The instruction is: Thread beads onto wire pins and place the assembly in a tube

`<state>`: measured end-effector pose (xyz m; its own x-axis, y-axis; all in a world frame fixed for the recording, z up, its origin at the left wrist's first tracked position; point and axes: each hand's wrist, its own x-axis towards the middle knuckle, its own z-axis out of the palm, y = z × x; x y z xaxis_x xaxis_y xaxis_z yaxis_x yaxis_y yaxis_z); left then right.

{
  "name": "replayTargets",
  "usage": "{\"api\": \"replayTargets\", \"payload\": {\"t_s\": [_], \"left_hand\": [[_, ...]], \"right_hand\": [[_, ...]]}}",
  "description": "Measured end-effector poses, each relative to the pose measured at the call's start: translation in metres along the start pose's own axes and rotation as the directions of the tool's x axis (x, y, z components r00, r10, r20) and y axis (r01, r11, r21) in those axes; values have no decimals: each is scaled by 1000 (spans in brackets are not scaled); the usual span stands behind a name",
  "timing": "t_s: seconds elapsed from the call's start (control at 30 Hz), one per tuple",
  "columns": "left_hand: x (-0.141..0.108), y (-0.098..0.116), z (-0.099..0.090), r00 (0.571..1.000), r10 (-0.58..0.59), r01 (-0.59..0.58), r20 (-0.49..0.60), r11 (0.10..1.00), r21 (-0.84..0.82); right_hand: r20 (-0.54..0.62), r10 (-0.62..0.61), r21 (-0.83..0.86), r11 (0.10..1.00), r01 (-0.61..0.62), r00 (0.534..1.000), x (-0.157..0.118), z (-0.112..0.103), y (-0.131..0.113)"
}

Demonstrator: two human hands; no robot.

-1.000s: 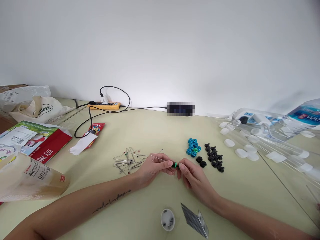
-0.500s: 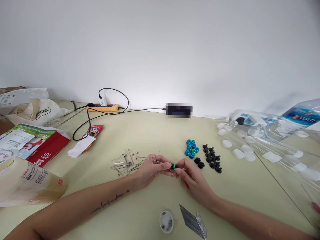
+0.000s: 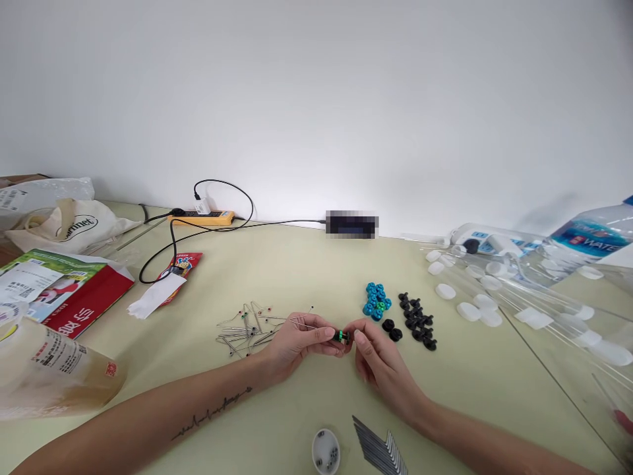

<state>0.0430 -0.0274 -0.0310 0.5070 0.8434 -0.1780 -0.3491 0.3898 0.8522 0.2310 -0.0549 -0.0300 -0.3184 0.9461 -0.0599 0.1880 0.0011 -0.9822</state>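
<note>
My left hand [image 3: 299, 340] is closed, pinching a small black-and-green round part [image 3: 341, 336] between thumb and fingertips. A thin metal rod [image 3: 301, 323] runs leftward from that hand; whether it joins the part is hidden. Against the part's right end, my right hand [image 3: 388, 363] has its thumb and index finger closed, and the contact is too small to make out. Bent metal rods with small coloured ends [image 3: 247, 330] lie left of my left hand. Blue round pieces [image 3: 373, 300], two black round pieces [image 3: 392, 330] and black stemmed pieces [image 3: 418, 320] lie beyond my right hand.
In front are a white cup [image 3: 325, 452] holding small metal bits and a row of bent grey rods [image 3: 378, 445]. Clear tubes and white caps [image 3: 487, 310] spread at right, near a water bottle [image 3: 593, 231]. A drink cup [image 3: 64, 369], box [image 3: 93, 297] and power strip [image 3: 200, 218] are left.
The right fingertips have shifted slightly right along the part, so more of its green and black body shows. The left hand keeps its pinch. The whole view has shifted a little.
</note>
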Motion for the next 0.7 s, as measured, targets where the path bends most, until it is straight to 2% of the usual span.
{"api": "replayTargets", "payload": {"t_s": [0.7], "left_hand": [[2,2,2,998,-64,65,-27,998,5]], "right_hand": [[86,-8,84,996,1,996,3,-2,2]]}}
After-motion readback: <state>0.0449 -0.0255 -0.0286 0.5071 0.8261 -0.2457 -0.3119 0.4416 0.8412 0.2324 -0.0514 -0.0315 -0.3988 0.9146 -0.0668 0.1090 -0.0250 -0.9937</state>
